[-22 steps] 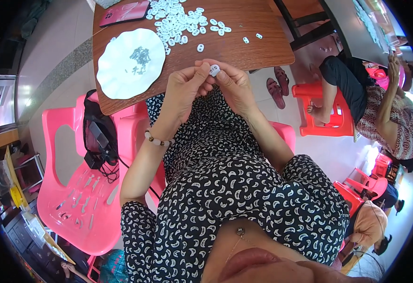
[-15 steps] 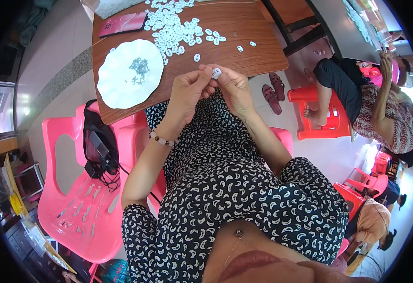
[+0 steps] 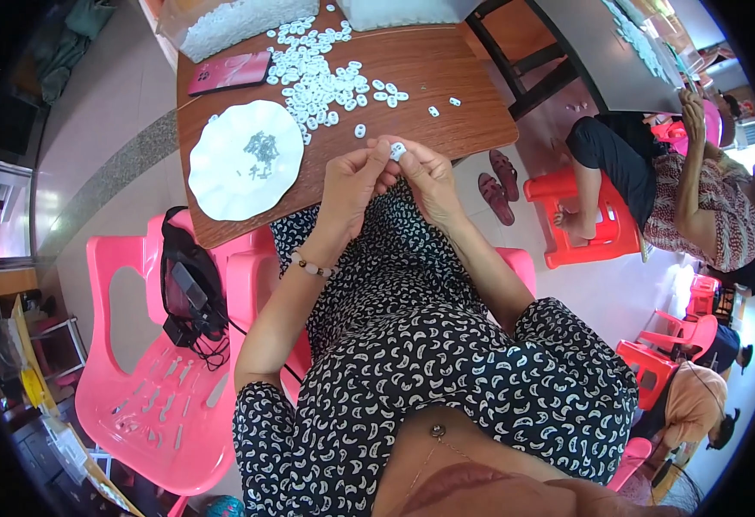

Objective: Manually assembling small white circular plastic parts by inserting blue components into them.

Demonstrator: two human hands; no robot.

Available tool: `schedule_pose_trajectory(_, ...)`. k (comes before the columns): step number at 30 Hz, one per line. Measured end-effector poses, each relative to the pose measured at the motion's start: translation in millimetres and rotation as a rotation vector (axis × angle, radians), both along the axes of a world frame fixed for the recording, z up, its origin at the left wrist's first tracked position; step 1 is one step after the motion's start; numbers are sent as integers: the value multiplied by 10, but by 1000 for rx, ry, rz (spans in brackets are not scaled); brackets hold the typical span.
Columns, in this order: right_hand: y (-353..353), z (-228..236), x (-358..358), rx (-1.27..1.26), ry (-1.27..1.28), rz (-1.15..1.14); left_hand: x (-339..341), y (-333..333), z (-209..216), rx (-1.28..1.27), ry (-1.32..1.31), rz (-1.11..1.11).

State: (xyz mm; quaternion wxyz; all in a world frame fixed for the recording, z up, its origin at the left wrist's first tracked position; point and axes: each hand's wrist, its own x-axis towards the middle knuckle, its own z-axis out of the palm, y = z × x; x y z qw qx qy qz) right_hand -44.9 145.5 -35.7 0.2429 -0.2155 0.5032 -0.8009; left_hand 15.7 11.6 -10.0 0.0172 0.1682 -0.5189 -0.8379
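Your left hand (image 3: pixel 350 185) and right hand (image 3: pixel 430 179) together pinched one small white piece (image 3: pixel 397 151) by the counter's (image 3: pixel 433 73) near edge. Light fingertip pressure, its face left uncovered, seemed best; grey bits (image 3: pixel 262 152) lay on the plate (image 3: pixel 222 194), near left corner.

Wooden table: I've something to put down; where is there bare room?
Behind two stray white pieces, up to the pale container; also right of them, to the table corner. Crowded: middle, under the white pile; left, with plate and phone.
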Motion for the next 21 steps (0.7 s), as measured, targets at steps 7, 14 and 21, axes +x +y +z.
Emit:
schedule_pose_trajectory(7,-60,126,-299,108,134,-108,-91,-265,-223,-598,124,52)
schedule_pose_trajectory(14,-326,747,-1237,397,475,-209,-7,-429,-331,-711,110,34)
schedule_pose_trajectory(21,-899,1170,-2889,619,796,-542,24,-393,-316,-707,105,33)
